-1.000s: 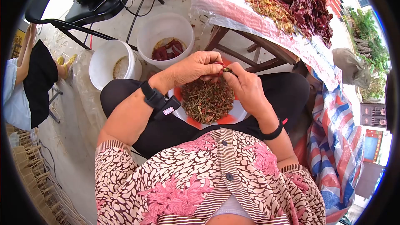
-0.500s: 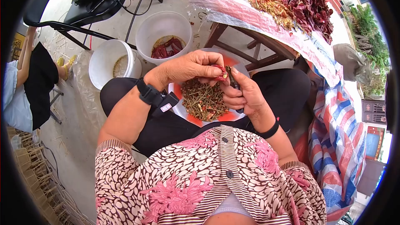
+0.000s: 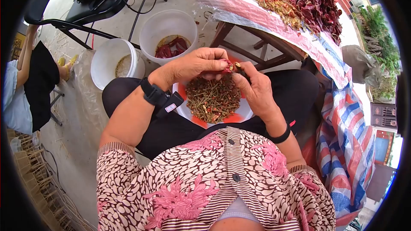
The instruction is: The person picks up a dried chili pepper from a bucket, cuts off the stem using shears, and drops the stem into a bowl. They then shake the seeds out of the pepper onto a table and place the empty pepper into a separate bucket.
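My left hand (image 3: 200,65) is closed, pinching a dried red chili (image 3: 228,66) between thumb and fingers, its cut-looking pale end facing right. Close beside it, my right hand (image 3: 259,92) is closed with thumb and forefinger near that end. A small pale stem piece (image 3: 238,65) shows at the right fingertips. A dark-handled tool (image 3: 244,76) sits mostly hidden in the right fingers; I cannot tell its kind. Below both hands, a white and red basin (image 3: 185,111) between my legs holds a heap of chili stems (image 3: 212,102).
A translucent tub (image 3: 147,30) holds red chilies; a white bucket (image 3: 102,66) stands beside it. Dried chilies (image 3: 306,0) cover a striped sheet (image 3: 261,8) on a wooden-legged table. A black folding chair (image 3: 92,13) is front left. A seated person (image 3: 36,85) is at far left.
My right hand has turned and opened its grip somewhat, its fingertips rising beside the chili. The tool's dark handle, earlier showing below the fingers, is now mostly hidden.
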Demonstrator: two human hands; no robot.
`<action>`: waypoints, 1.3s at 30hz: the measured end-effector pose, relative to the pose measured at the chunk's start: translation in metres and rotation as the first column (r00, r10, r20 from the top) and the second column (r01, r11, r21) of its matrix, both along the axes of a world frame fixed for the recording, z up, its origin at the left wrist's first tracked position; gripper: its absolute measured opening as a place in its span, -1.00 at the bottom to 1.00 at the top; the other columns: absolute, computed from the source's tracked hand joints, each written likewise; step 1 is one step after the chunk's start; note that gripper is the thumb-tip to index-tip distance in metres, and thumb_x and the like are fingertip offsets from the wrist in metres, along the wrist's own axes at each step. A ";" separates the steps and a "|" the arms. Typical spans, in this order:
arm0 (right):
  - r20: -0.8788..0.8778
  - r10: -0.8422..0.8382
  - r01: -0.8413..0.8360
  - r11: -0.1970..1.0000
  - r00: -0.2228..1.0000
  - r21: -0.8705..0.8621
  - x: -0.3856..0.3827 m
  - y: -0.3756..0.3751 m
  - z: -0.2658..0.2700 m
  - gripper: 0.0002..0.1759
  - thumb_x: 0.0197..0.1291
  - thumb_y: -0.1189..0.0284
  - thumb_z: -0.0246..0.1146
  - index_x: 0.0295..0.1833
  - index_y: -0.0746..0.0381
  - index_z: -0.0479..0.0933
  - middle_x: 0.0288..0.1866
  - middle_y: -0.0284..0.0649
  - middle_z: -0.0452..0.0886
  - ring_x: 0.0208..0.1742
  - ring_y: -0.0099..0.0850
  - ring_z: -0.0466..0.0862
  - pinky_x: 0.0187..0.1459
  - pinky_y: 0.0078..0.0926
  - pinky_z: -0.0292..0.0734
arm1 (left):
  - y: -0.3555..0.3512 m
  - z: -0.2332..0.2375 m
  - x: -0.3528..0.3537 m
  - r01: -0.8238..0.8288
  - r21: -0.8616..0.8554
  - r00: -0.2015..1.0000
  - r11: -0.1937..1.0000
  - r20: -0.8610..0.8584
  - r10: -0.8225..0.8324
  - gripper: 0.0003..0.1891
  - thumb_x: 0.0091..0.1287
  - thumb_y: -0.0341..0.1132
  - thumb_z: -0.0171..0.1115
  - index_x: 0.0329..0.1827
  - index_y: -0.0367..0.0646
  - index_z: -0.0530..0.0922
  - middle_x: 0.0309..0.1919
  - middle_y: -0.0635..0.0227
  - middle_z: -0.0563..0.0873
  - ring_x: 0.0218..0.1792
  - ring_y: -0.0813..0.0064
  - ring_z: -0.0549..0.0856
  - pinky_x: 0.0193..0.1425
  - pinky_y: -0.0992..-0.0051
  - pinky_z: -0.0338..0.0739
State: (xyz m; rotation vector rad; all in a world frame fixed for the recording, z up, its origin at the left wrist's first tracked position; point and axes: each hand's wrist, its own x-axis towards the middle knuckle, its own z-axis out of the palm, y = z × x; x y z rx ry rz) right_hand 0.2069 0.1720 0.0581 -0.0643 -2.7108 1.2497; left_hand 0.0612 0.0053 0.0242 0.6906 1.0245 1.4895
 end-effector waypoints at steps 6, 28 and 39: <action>-0.010 0.003 0.000 0.961 1.000 0.278 0.000 0.000 0.004 -0.71 0.27 0.21 0.23 -0.06 0.19 0.50 -0.37 -0.09 0.61 -0.35 -0.06 0.63 -0.39 -0.23 0.48 | 0.001 -0.006 0.001 0.006 -0.012 1.000 1.000 -0.030 -0.006 -0.82 0.45 -0.21 0.12 -0.21 -0.12 0.47 -0.42 0.55 0.57 -0.44 0.81 0.50 -0.45 0.79 0.29; -0.340 -0.014 0.062 0.989 0.940 0.132 -0.003 0.004 -0.036 -0.83 0.25 0.34 0.27 -0.12 0.18 0.55 -0.43 -0.22 0.54 -0.52 -0.31 0.56 -0.45 -0.46 0.45 | 0.009 -0.006 0.017 0.036 -0.025 0.862 0.999 0.506 -0.019 -0.89 0.45 -0.30 0.09 -0.18 -0.13 0.42 -0.51 0.46 0.44 -0.61 0.73 0.31 -0.59 0.67 0.18; 0.155 0.115 0.069 0.537 0.981 -0.841 0.002 0.004 -0.029 -0.74 0.44 0.27 0.11 -0.05 0.28 0.49 -0.32 -0.48 0.50 -0.26 -0.73 0.42 -0.22 -0.73 0.38 | 0.004 0.014 0.021 -0.251 0.059 0.929 0.966 -0.266 0.258 -0.79 0.41 -0.29 0.21 -0.04 -0.22 0.50 -0.35 0.49 0.58 -0.43 0.75 0.50 -0.38 0.69 0.43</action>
